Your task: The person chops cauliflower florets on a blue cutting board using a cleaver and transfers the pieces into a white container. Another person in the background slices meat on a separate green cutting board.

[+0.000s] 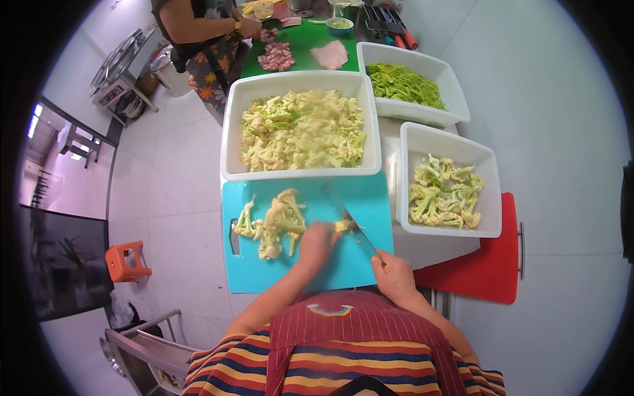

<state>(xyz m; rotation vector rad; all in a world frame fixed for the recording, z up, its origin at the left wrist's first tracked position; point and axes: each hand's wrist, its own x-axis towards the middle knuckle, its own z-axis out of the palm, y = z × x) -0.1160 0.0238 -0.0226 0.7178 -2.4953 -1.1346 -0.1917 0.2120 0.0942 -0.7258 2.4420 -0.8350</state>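
Note:
A kitchen knife (360, 232) is gripped by its handle in my right hand (397, 278), its blade slanting over the turquoise cutting board (346, 271). Beside the blade lies a small cauliflower piece (342, 225), with tiny crumbs around it. My left hand (317, 243) is blurred and curled at that piece's left end; whether its fingers grip it is unclear. Larger cauliflower florets (282, 218) sit on the board's left half, just left of my left hand.
Beyond the board stands a white bin (301, 174) of cut cauliflower. At right are one white bin (453, 231) with bigger florets and another (421, 111) with green vegetable strips. A red board (475, 272) juts out below. A person (198, 29) handles diced meat (276, 57) on a green board (302, 42).

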